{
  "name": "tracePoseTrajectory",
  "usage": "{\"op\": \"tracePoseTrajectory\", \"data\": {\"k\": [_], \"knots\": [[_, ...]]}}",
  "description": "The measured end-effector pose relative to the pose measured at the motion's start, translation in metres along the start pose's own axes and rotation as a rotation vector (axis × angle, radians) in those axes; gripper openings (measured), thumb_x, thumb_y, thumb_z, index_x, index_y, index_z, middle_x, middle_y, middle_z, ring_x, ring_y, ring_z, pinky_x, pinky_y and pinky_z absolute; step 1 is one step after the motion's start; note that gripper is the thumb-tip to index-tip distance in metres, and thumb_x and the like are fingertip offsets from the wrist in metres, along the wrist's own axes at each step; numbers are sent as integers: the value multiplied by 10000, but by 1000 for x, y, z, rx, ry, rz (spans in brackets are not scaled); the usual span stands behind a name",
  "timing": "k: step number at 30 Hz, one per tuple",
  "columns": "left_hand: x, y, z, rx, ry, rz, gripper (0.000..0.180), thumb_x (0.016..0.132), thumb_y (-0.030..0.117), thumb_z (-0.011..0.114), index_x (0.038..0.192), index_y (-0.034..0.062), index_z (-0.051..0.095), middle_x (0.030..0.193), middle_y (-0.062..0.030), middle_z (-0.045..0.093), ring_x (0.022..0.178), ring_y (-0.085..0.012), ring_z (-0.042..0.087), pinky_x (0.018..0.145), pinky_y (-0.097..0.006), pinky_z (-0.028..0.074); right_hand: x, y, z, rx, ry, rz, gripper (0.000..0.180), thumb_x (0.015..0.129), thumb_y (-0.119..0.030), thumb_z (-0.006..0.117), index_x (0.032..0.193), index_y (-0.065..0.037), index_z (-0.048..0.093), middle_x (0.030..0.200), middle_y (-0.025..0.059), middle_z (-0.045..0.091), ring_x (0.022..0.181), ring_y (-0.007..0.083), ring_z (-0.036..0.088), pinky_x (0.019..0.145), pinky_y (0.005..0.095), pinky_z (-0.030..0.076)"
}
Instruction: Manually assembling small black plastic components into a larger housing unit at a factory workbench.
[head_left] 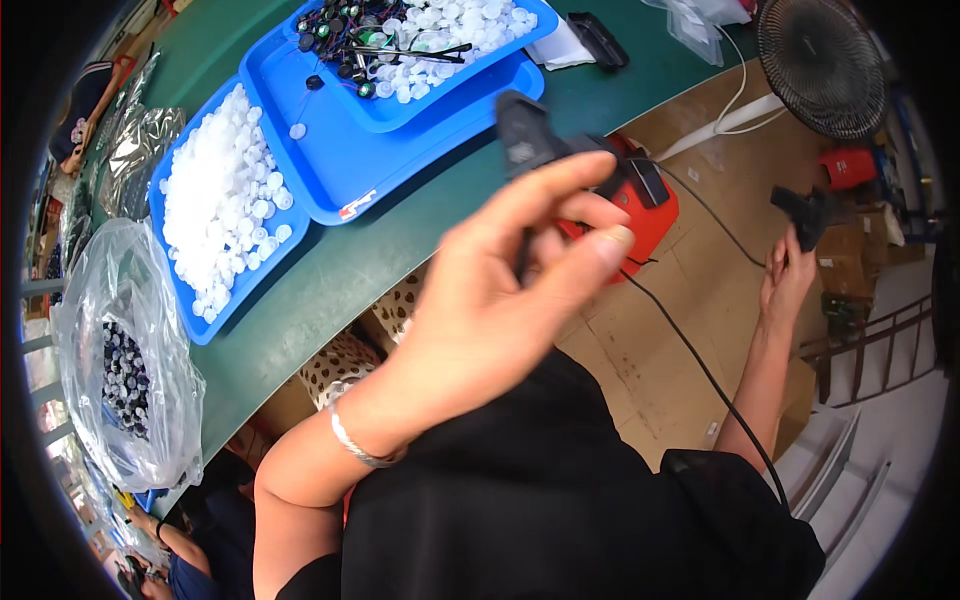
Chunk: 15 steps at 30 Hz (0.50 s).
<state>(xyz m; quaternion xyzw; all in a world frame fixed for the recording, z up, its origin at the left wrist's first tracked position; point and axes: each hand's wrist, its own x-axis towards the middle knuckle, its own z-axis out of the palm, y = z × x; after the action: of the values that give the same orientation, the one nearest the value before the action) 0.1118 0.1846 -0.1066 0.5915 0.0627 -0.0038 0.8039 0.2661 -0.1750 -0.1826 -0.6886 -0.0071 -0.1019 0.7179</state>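
Note:
My left hand (470, 300), a silver bracelet (350, 435) on its wrist, is raised near the middle. Its fingers are curled and slightly blurred, with a black device (530, 135) jutting out behind them; part of that device is hidden by the hand. Out to the right, my right hand (785, 280) grips another dark, blocky black device (806, 214) at its fingertips. Beyond my left fingers sits a red case (655, 225) with black parts on it and a black cable (690, 350) running from it toward my body.
Blue trays on the green table (370, 250) hold translucent white caps (225, 190) and small wired parts (340, 30). A clear bag (175, 400) of dark and white pieces stands at left. A fan (820, 65) and cardboard boxes (845, 260) are at right. Other people work at the left.

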Motion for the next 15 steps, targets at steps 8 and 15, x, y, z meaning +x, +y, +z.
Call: {"op": "tracePoseTrajectory", "data": {"k": [8,15], "knots": [[-24,23,-49,7,331,145,415,921,129,510,1289,-55,455,1098,-120,606,526,-4,363,414,-111,273,-155,171,-150,-1091,-253,722,169,815,-150,562,951,-61,609,632,-8,485,579,110,462,537,285,375],[-45,11,-77,-85,366,163,424,892,152,562,1240,-73,471,1115,-147,572,558,-13,360,419,-111,293,-219,104,-37,-423,-347,1239,144,823,-124,616,944,-56,578,554,-38,425,453,70,385,441,234,288]]}}
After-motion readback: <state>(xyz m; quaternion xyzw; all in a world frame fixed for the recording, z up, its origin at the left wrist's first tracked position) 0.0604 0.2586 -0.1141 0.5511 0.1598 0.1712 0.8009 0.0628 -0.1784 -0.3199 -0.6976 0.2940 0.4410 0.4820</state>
